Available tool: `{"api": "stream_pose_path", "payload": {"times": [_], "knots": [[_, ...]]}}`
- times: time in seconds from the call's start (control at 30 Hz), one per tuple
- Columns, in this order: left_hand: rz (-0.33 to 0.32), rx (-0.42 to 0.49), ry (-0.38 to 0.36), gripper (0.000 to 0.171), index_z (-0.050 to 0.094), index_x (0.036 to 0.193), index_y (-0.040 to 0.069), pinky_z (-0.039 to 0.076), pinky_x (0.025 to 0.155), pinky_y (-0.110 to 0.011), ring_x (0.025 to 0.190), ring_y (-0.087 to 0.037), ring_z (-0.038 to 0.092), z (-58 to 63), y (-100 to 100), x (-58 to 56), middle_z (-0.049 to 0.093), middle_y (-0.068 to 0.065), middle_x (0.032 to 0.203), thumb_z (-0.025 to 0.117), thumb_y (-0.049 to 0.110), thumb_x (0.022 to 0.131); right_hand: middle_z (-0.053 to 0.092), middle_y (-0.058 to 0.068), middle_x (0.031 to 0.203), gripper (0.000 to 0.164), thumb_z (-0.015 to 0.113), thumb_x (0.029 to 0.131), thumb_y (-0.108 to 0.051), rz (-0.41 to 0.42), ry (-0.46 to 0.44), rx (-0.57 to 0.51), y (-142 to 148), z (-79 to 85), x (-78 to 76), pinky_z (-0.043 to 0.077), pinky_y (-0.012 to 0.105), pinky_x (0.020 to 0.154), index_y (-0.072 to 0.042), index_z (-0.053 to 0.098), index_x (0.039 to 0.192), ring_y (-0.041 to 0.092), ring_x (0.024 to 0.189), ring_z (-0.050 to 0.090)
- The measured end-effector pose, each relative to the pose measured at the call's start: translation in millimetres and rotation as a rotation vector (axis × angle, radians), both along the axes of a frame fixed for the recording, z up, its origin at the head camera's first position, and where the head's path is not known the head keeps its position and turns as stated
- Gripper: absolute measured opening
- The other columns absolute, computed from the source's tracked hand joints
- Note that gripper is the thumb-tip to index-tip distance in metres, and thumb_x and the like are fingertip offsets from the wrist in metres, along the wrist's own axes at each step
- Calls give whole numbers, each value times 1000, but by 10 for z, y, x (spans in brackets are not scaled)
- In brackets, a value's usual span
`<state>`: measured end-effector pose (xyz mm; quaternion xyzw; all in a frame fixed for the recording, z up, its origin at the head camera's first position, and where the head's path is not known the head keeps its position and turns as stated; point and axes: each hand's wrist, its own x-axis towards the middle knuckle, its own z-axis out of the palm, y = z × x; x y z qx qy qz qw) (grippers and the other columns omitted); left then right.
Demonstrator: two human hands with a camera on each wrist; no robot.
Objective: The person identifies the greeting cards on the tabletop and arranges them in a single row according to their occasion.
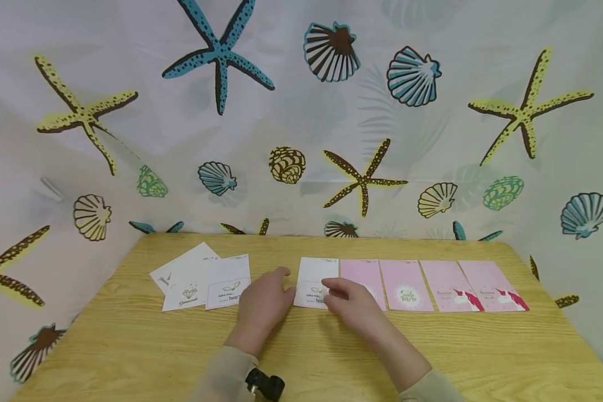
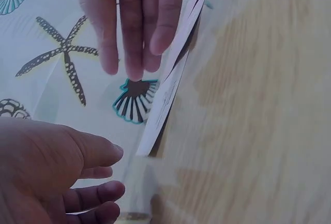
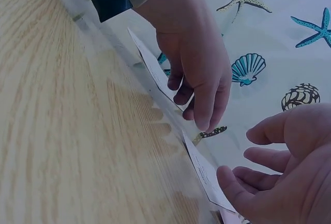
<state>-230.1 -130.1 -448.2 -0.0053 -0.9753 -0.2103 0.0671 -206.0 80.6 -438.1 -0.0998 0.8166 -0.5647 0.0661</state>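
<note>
A white card (image 1: 311, 273) printed with small wings and lettering lies flat between my two hands. My left hand (image 1: 266, 296) is just left of it, fingers loosely bent and holding nothing. At the card's lower right corner is my right hand (image 1: 352, 301), its relaxed fingers partly covering the print; I cannot tell whether they touch it. Both hands also show in the right wrist view, the right hand (image 3: 295, 167) with thumb and fingers spread apart. Beyond the left hand's other side lies a matching white card (image 1: 226, 273), its right edge partly hidden by that hand.
White diamond-print cards (image 1: 183, 298) overlap at the left, the rear one tilted. Pink cards run rightward in a row: "smile more" cards (image 1: 402, 273), then unicorn cards (image 1: 482, 273). They lie on a wooden table (image 1: 130, 352), with a shell-and-starfish cloth (image 1: 261, 128) behind.
</note>
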Motion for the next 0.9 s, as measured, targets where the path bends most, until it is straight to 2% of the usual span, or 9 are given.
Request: {"api": "stream_pose_path", "payload": {"times": [0.13, 0.33, 0.5, 0.6, 0.9], "knots": [[13, 25, 31, 46, 70, 145, 7, 61, 78, -54, 100, -38, 72, 79, -218, 0, 74, -17, 119, 77, 25, 104, 66, 16, 151, 45, 71, 106, -15, 11, -2, -12, -53, 18, -14, 45, 57, 119, -3, 67, 149, 37, 142, 59], [49, 19, 16, 56, 60, 155, 3, 56, 95, -65, 127, -52, 60, 255, -619, 5, 60, -31, 145, 73, 28, 107, 63, 20, 154, 49, 70, 106, -15, 64, 37, -15, -189, 33, -35, 42, 58, 121, 2, 63, 152, 42, 147, 55], [87, 30, 11, 63, 53, 159, -2, 52, 99, -70, 132, -58, 55, 344, -894, 42, 55, -37, 148, 72, 28, 107, 58, 23, 158, 53, 69, 107, -15, 96, 10, -69, -347, 60, -16, 43, 59, 121, 2, 57, 156, 43, 149, 53], [114, 40, 4, 65, 51, 159, -4, 50, 101, -72, 134, -61, 52, 334, -1019, 68, 53, -39, 150, 71, 28, 107, 55, 22, 162, 56, 69, 108, -17, 116, -21, -100, -451, 66, 0, 45, 58, 119, 1, 55, 159, 42, 150, 51], [160, 48, -7, 65, 51, 159, -3, 45, 102, -77, 134, -65, 50, 183, -1273, 138, 52, -39, 152, 70, 30, 106, 55, 23, 161, 57, 69, 108, -17, 137, -73, -176, -749, 52, 5, 49, 57, 116, 0, 54, 160, 40, 146, 56]]}}
